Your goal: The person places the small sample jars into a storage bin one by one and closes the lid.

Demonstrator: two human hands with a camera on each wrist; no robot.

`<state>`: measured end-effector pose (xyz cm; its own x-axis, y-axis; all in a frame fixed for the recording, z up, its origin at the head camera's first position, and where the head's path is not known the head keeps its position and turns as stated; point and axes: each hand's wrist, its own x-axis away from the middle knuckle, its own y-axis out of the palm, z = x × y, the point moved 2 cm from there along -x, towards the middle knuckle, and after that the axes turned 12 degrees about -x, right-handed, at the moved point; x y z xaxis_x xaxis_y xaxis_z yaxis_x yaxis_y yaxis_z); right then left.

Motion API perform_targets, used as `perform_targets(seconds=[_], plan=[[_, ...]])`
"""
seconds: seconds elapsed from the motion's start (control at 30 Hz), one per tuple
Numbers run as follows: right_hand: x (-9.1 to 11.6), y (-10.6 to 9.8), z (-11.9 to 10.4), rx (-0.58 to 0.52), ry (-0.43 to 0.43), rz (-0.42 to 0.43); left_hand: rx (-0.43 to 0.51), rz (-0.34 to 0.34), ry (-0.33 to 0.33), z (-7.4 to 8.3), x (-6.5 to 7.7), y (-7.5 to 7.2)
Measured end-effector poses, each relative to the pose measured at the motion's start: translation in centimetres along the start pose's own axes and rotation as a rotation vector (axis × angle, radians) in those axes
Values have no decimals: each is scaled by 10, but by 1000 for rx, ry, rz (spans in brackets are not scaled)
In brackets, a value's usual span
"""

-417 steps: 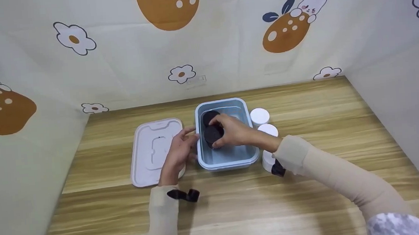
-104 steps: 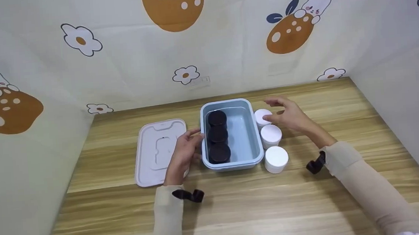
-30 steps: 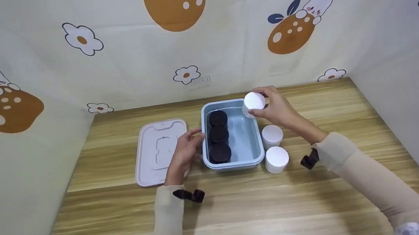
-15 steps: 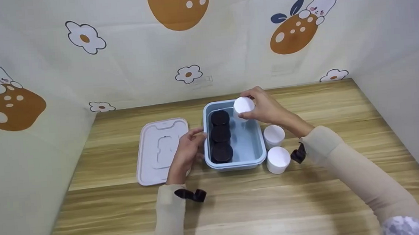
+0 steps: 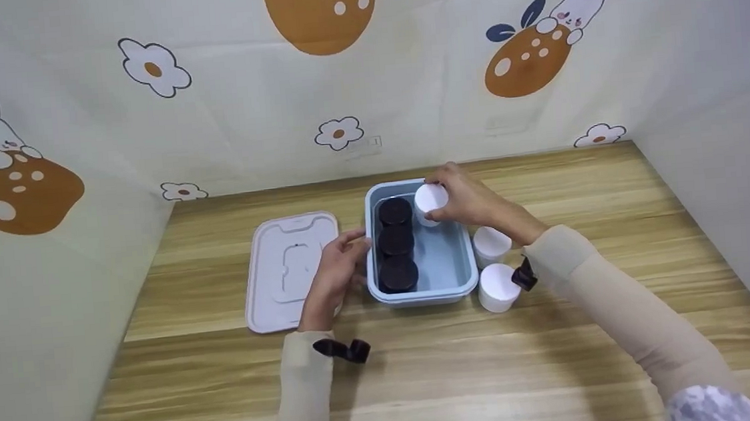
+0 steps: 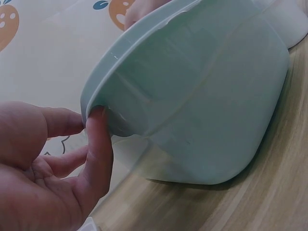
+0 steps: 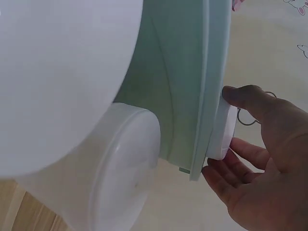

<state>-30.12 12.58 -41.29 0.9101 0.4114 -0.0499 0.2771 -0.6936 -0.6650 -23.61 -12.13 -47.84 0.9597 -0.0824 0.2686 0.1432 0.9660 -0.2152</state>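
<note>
My right hand (image 5: 471,199) grips a white round lidded jar (image 5: 431,198) in the back right corner of the light blue plastic box (image 5: 425,295). In the right wrist view, thumb and fingertips hold the lid (image 7: 222,130), while the box wall hides the jar's lower part. My left hand (image 5: 336,267) pinches the box's left rim between thumb and finger, as the left wrist view shows. Inside the box, along its left side, stand three black round-topped containers: the back one (image 5: 394,211), the middle one (image 5: 396,241) and the front one (image 5: 398,273).
Two more white jars stand against the box's right side, one farther back (image 5: 491,245) and one nearer (image 5: 498,286), below the right wrist. Left of the box, a pale rectangular lid (image 5: 269,266) lies on the wooden table (image 5: 422,381). Patterned sheeting (image 5: 239,101) encloses the back and sides.
Black containers now form a row in the box. The right hand has lifted the rearmost white jar over the right rim and lowered it inside. My left hand stays at the left rim.
</note>
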Motion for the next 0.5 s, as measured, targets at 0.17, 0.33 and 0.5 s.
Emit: perform_targets(seconds=[0.17,0.33,0.5], plan=[[-1,5,0,75,-1,-21,20,7,7,-1,0,0],[-3,10,3,120,-23,-32,24,2,18,-1,0,0],[-2,13,5,155,-80,-32,10,6,3,-1,0,1]])
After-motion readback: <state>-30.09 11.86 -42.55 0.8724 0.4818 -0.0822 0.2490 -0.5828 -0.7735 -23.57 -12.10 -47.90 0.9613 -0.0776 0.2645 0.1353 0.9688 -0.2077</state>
